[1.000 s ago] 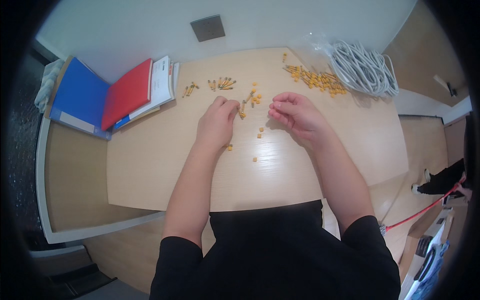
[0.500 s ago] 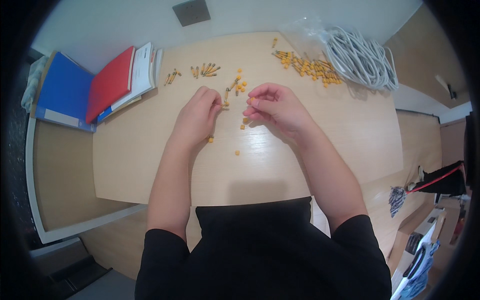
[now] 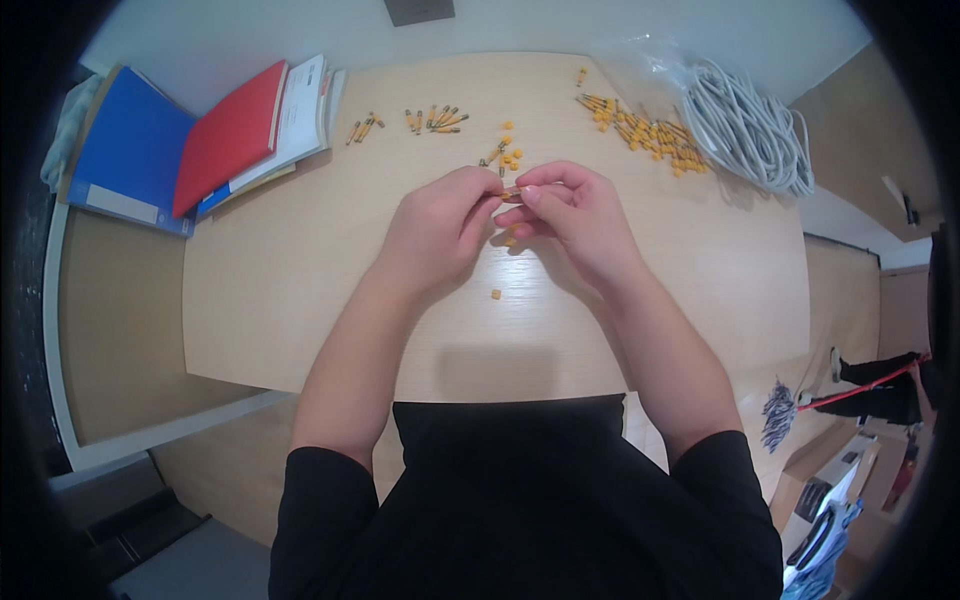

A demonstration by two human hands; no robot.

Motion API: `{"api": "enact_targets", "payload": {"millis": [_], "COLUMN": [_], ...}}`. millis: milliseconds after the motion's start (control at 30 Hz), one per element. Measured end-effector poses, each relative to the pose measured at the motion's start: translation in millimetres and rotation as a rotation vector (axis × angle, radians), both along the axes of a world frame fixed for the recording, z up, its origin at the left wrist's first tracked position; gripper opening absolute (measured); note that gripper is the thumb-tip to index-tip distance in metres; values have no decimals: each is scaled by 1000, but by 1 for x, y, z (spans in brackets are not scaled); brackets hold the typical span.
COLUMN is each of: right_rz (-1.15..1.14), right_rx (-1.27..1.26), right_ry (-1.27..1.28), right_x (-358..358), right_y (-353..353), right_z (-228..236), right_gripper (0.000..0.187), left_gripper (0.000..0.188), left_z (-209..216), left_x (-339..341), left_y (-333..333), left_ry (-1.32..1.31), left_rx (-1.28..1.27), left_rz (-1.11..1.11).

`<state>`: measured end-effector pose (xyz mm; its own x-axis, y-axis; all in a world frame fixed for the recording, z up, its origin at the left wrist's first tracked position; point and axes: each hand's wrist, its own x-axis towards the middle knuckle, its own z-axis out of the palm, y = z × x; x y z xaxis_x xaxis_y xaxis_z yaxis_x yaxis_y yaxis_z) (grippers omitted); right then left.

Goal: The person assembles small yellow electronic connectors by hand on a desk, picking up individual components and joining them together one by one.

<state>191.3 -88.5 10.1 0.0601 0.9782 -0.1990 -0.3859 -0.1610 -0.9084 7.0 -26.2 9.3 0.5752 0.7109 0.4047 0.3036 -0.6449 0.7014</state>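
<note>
Over the middle of the table (image 3: 300,290), my left hand (image 3: 440,215) and my right hand (image 3: 580,205) meet fingertip to fingertip. Both are closed on a small yellow-and-metal connector-like piece (image 3: 511,195), mostly hidden by the fingers. Just beyond them lie a few similar slim pieces (image 3: 492,156) and several loose yellow caps (image 3: 514,160). One yellow cap (image 3: 511,242) rests below my right fingers. Another cap (image 3: 496,294) sits nearer to me, between my forearms.
At the far left are small groups of yellow-and-metal pieces (image 3: 441,118). A larger pile (image 3: 655,138) lies far right, beside a coiled grey cable (image 3: 745,130). A blue binder (image 3: 135,145) and red folder (image 3: 235,140) stand left. Off to the right, a person holds a mop (image 3: 778,415).
My hands were apart, the left pinching a slim piece, the right a yellow cap. They have come together, the left moving right. The view has shifted slightly.
</note>
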Motion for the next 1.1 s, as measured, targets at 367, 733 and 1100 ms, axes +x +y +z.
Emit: {"api": "enact_targets", "payload": {"millis": [367,733,1100], "right_rz": [-23,-6,58], "right_rx": [13,99,88], "right_ry": [-32,-133,-37], "right_x": [-8,-2,3], "right_y": [-1,-3,-2], "right_z": [-3,-4,-3], "right_gripper": [3,7,6], "left_gripper": [12,5,11], "left_z": [-6,-8,-9], "left_x": [-2,1,8], "left_y": [6,3,-2], "left_ry": [7,-76,-151], "left_rx": [238,-180,-212], "left_rz": [-51,-29,-55]}}
